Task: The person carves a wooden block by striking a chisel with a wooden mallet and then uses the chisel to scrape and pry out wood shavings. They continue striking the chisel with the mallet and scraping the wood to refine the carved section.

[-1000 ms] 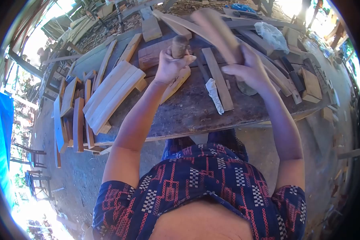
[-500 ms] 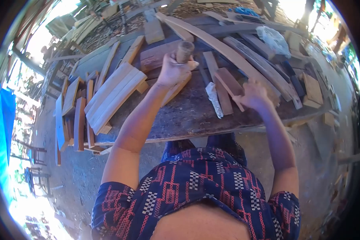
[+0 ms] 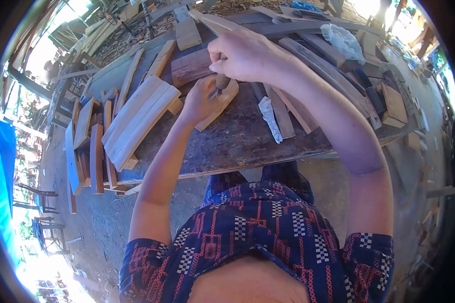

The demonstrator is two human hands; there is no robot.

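Now, what a workshop this is: brown floor all around, a blue tarp (image 3: 2, 166) blazing down the left edge of the frame, glare pouring in at both upper corners. Across the middle spreads the workbench (image 3: 237, 144), dark, scuffed and worn, firm enough to press against by the look of it, its far side crowded with timber. Left of centre slants a pale board stack (image 3: 141, 121); a clear plastic bag (image 3: 343, 43) sags at upper right, and a slim white-wrapped strip (image 3: 270, 120) lies just right of centre.

And just above centre, here's the action! The pale wood piece (image 3: 217, 108) lies aslant on the bench, rounded end to the upper right; stiff, I'd judge, fairly light, best steadied along its long sides. The right hand (image 3: 242, 54) arches in over it, fingers curled tight round the top of a handle. The left hand (image 3: 199, 98) cups in low beside it, fingers bent; whether they pinch metal or wood, I can't tell.

Between them stands the wooden-handled tool (image 3: 222, 82), rigid and modest in weight, I'd guess, dry rather than slippery. Grip it by that round handle, clear of the dark metal below!
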